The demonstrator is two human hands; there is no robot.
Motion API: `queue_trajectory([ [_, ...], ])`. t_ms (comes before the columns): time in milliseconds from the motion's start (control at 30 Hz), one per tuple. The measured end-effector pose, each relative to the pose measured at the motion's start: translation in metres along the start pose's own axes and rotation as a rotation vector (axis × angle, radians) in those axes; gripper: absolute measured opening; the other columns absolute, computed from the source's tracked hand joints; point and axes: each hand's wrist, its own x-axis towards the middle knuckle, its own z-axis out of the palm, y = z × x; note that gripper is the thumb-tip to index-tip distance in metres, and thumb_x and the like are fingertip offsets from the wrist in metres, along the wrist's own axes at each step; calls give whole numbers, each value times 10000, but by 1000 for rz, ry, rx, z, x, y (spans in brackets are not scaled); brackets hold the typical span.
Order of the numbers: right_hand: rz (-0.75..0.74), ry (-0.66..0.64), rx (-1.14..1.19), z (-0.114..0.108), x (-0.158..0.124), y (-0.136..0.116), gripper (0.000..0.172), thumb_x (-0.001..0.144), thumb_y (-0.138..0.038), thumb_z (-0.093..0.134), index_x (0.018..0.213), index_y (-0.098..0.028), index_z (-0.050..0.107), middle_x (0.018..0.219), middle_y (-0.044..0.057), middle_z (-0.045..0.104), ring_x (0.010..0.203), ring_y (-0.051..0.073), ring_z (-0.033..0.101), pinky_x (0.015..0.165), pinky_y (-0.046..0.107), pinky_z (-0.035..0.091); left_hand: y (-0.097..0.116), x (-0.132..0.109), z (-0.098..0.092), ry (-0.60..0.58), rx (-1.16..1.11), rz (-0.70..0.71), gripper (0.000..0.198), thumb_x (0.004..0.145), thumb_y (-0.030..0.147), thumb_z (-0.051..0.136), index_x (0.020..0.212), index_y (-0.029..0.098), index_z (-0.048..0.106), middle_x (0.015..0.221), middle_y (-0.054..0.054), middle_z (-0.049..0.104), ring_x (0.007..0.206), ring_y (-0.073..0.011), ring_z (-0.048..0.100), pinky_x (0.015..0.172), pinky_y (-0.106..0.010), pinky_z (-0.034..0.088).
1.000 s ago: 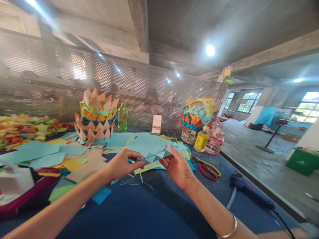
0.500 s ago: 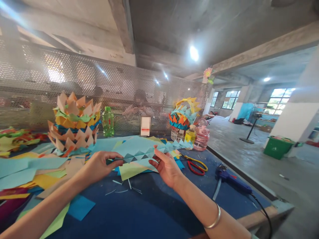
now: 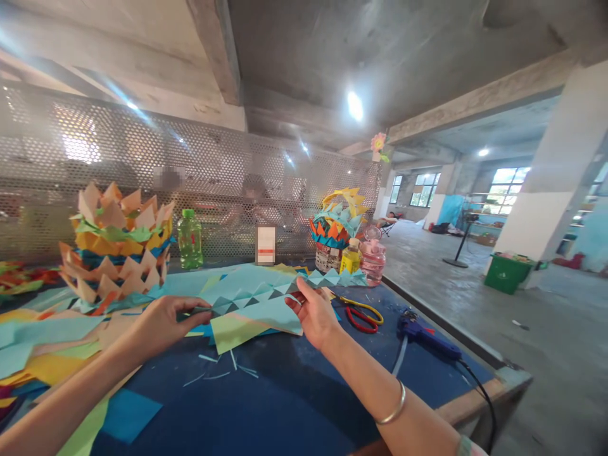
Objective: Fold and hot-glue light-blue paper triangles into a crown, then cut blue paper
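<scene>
A long light-blue folded paper strip [image 3: 266, 292] with a zigzag of triangles stretches above the blue table [image 3: 294, 399]. My left hand [image 3: 164, 322] pinches its left end. My right hand [image 3: 314, 311] pinches it further along, and the strip's free end [image 3: 339, 277] sticks out to the right past that hand. Both hands are closed on the strip. Under it lie flat sheets of light-blue and yellow-green paper [image 3: 247, 320]. A metal bangle [image 3: 392, 411] sits on my right wrist.
Stacked zigzag paper crowns [image 3: 116, 247] stand at back left beside a green bottle [image 3: 190, 239]. A paper basket [image 3: 337, 231], a yellow bottle [image 3: 351, 256] and a pink jar [image 3: 373, 256] stand at back right. Pliers [image 3: 361, 313] and a blue glue gun [image 3: 425, 332] lie near the right edge. A perforated metal screen [image 3: 213, 183] runs behind the table, with people behind it.
The strip has been drawn out longer between my hands; my left hand has shifted left. The view has swung to the right, so the table's things sit further left in frame.
</scene>
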Motion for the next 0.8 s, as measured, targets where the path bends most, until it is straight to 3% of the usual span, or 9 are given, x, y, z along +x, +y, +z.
queue_trajectory([
  [200, -8, 11, -28, 0, 2, -1, 427, 493, -252, 859, 571, -197, 443, 664, -46, 566, 618, 100, 537, 542, 256, 540, -4, 1, 1, 32, 4, -10, 441, 690, 602, 542, 817, 224, 730, 806, -20, 745, 869, -284, 668, 730, -296, 478],
  [300, -28, -8, -65, -1, 4, -3, 376, 526, -310, 836, 638, -207, 492, 682, -40, 566, 642, 117, 567, 535, 251, 531, -8, 3, 0, 56, 15, 4, 438, 672, 614, 567, 803, 229, 730, 816, 2, 747, 864, -274, 667, 695, -270, 476],
  [500, -109, 70, -53, -9, 16, -10, 323, 604, -424, 765, 735, -228, 543, 672, -42, 528, 693, 131, 577, 510, 229, 493, -15, 4, 0, 127, 97, 69, 286, 715, 461, 521, 740, 252, 715, 691, 97, 719, 615, -145, 647, 542, -178, 422],
  [633, -151, 128, -68, -14, 23, -16, 328, 583, -371, 778, 675, -225, 499, 685, -47, 555, 697, 113, 563, 515, 197, 450, -18, 4, 0, 131, 110, 61, 324, 714, 474, 485, 713, 240, 707, 550, 127, 658, 402, -57, 507, 422, -135, 325],
  [800, -134, 148, -50, -14, 25, -20, 292, 610, -349, 763, 652, -218, 506, 652, -53, 551, 667, 103, 547, 502, 193, 418, -16, 5, -4, 79, 71, 16, 318, 726, 476, 512, 708, 231, 713, 533, 111, 643, 355, -55, 428, 394, -144, 305],
])
